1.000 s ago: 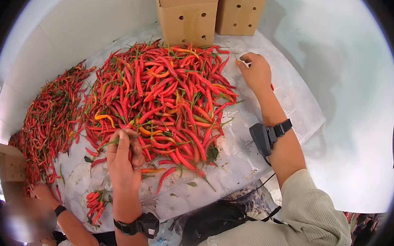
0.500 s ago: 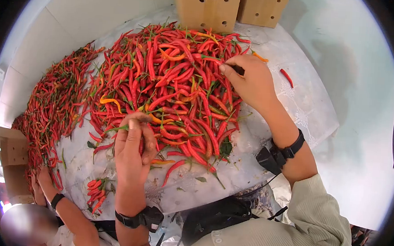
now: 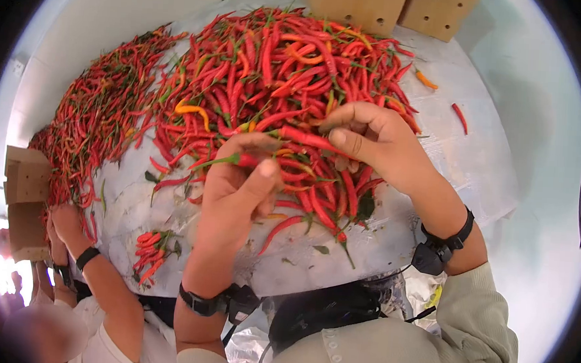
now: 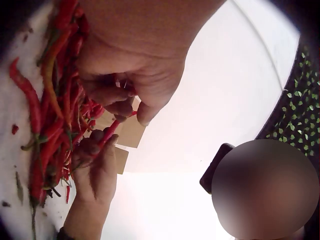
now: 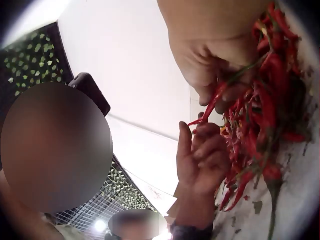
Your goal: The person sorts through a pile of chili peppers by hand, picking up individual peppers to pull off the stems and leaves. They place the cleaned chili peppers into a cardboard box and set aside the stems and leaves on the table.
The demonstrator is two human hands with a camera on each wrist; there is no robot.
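Observation:
In the head view my left hand (image 3: 237, 198) holds a red chili pepper (image 3: 245, 159), its green stem pointing left past the fingers. Just right of it, my right hand (image 3: 390, 150) pinches another red chili pepper (image 3: 302, 137) between thumb and fingers, one end of it reaching toward the left hand. Both hands are over the front of a big heap of red and orange chili peppers (image 3: 270, 69). The right wrist view shows the right hand's chili (image 5: 215, 102) with its long green stem, close above the left hand's fingertips (image 5: 185, 131).
An orange chili (image 3: 426, 79) and a red chili (image 3: 460, 118) lie on the table (image 3: 475, 158) to the right. A second heap (image 3: 104, 99) spreads at left, a small bunch (image 3: 149, 253) in front. Cardboard boxes (image 3: 359, 7) stand behind. Another person's arm (image 3: 101, 277) is at lower left.
My right hand went from the table's right side to the heap, then came toward my left hand with a red chili. An orange and a red chili now lie at right. The head view shifted.

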